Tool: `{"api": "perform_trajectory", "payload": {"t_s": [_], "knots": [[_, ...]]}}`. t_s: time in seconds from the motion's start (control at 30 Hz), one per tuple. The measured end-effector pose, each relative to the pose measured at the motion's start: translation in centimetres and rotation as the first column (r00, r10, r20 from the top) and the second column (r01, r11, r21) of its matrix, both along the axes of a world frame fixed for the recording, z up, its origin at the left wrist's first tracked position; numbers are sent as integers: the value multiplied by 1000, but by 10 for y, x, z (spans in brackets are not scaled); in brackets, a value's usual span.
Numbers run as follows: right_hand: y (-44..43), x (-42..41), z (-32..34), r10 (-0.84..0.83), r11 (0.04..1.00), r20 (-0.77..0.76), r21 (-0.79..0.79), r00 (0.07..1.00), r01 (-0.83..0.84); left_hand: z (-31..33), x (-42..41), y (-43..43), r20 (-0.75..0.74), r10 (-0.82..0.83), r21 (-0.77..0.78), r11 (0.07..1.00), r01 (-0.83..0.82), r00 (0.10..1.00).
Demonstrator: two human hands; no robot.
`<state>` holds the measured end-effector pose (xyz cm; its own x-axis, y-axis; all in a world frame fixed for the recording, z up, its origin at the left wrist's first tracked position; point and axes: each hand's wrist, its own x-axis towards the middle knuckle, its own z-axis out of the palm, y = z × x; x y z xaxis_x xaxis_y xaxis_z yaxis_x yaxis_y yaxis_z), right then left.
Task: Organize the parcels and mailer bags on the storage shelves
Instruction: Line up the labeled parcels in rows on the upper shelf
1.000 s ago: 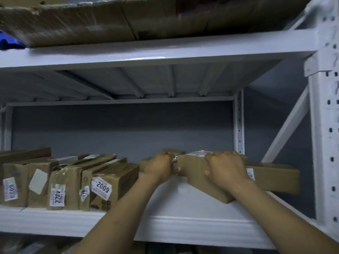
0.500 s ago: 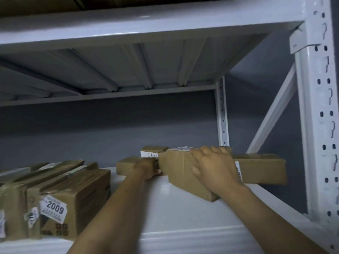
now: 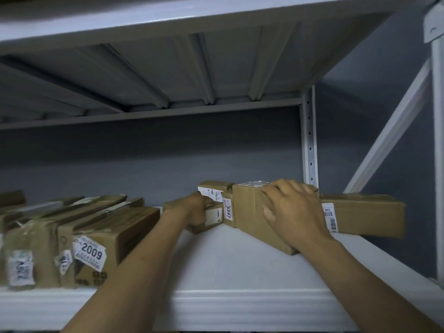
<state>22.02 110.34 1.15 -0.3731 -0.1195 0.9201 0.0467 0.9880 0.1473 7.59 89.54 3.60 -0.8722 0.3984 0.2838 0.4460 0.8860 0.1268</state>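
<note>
At centre frame my left hand (image 3: 192, 212) is gripping a small box (image 3: 212, 218). Just right of it, my right hand (image 3: 294, 212) is clasping a long carton (image 3: 247, 207), fingers over its top. Labelled parcels (image 3: 96, 236) are sitting in a row at lower left on the white shelf (image 3: 240, 308).

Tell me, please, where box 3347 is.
Head view, right of centre: box 3347 sits between the small box gripped by the left hand and the larger box under the right hand.
</note>
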Motion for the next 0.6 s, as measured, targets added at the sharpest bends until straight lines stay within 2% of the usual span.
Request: {"api": "perform_trajectory", "payload": {"t_s": [0.13,0.37,0.6], "knots": [[-3,-1,-3,12,1000,-21,22,1000,-12,-6,11,-4,-93,5,-115,993,-15,996],[-3,-1,-3,-6,1000,-61,21,998,8,-12,22,-14,-45,-10,36,999,12,999],[-6,0,-7,79,996,-89,53,993,-75,-6,47,-9,-60,-57,-46,997,54,997]]}}
